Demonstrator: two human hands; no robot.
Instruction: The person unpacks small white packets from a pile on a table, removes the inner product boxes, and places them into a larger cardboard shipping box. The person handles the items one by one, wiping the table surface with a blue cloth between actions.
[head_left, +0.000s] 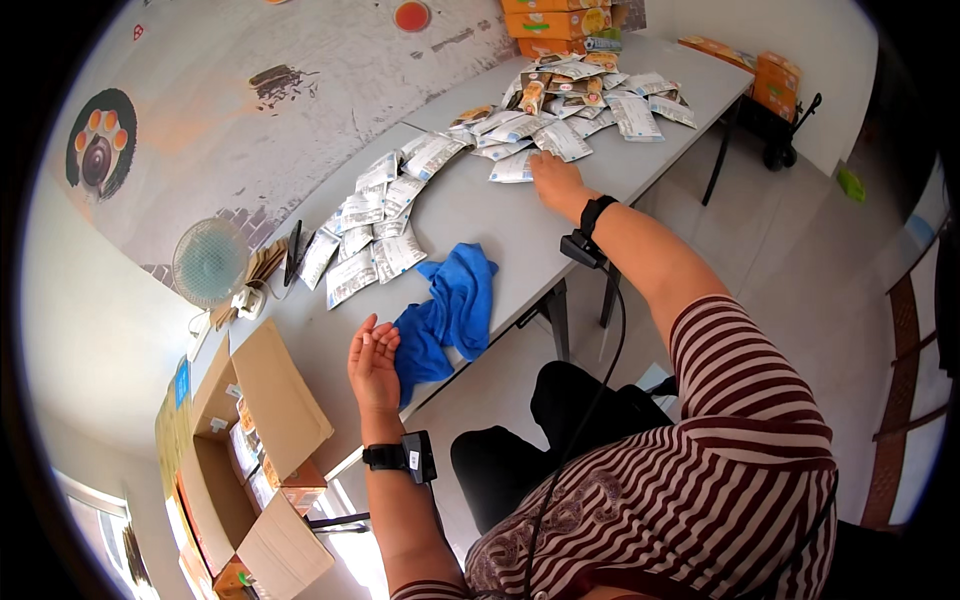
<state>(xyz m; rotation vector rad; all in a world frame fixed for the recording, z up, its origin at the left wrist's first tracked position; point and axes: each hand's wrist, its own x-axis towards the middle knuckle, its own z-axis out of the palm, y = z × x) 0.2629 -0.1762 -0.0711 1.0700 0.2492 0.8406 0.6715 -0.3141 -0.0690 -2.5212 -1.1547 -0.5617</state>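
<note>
My right hand (556, 182) reaches over the grey table (480, 217), its fingertips on the edge of a printed foil packet (513, 168) at the near side of a large heap of packets (577, 101). Whether the fingers grip that packet is hard to see. My left hand (375, 360) is raised palm up with curled fingers, holding nothing, just left of a crumpled blue cloth (457, 300). Between the hands and the wall, more white packets (375, 225) lie overlapped in a curved row that leads to the heap.
An open cardboard box (281, 397) with packets and small boxes inside stands at the lower left. Near it are a round fan (210, 262) and a black item (292, 253). Orange boxes (555, 24) are stacked behind the heap; others (776, 82) sit on a cart beyond the table.
</note>
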